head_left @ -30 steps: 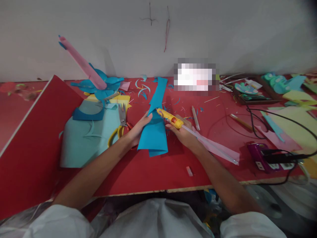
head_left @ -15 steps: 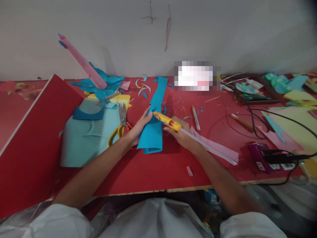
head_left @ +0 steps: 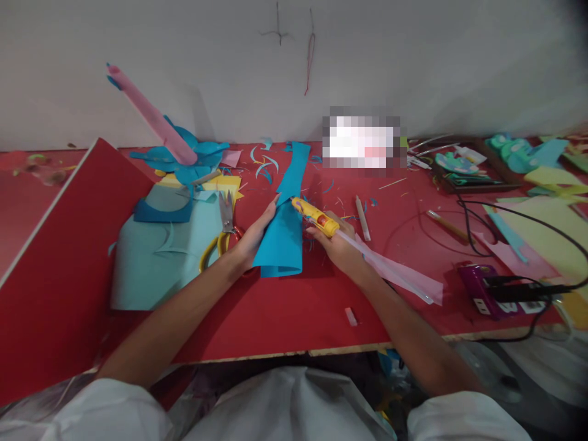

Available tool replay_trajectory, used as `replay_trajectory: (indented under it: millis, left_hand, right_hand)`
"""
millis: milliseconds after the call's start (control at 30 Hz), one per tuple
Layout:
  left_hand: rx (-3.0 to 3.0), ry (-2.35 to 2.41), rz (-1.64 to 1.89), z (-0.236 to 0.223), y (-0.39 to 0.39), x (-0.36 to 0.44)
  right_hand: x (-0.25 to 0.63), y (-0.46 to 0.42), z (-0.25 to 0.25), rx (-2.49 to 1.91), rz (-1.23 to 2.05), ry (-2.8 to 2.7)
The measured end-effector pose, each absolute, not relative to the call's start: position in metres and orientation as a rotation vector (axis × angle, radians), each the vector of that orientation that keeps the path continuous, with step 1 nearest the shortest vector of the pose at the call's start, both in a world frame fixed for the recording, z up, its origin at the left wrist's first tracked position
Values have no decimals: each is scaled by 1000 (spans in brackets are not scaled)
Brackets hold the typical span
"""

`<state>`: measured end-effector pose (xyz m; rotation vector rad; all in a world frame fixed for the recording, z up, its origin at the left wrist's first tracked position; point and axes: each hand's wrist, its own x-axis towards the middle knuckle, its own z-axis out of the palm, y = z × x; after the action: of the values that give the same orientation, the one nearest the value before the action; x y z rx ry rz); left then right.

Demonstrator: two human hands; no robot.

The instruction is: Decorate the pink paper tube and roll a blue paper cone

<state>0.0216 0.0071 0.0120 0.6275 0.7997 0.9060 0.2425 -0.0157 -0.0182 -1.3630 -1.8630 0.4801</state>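
A folded strip of blue paper (head_left: 281, 245) lies lengthwise before me, its near end curled over in a loop. My left hand (head_left: 257, 234) grips its left edge, with part of the fingers hidden by the paper. In my right hand (head_left: 337, 242) is a yellow glue gun (head_left: 316, 217), a long clear glue stick (head_left: 390, 275) coming out of its back end. The nozzle points left and sits over the blue paper near a slit or fold; whether it touches cannot be seen. Scissors with yellow handles (head_left: 215, 245) lie left of my left hand.
Pale blue sheets (head_left: 142, 269) lie at left beside a raised red board (head_left: 55, 263). Behind them stands a pink paper tube (head_left: 151, 113) on blue petals. A purple box (head_left: 482, 291) with black cables is at right. A small pink block (head_left: 351, 316) lies near the front edge.
The glue gun's nozzle has moved slightly right and up, away from my left thumb. The blue paper's near end has shifted a little away from me.
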Motion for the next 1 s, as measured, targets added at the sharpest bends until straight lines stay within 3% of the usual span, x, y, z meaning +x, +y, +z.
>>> replay_trajectory:
  millis: [333, 1000]
  left_hand:
    - [685, 816, 946, 17, 3, 24]
    - [732, 805, 872, 20, -3, 21]
  right_hand:
    - [237, -19, -9, -1218, 558, -1925]
    - [241, -17, -17, -1341, 492, -1887]
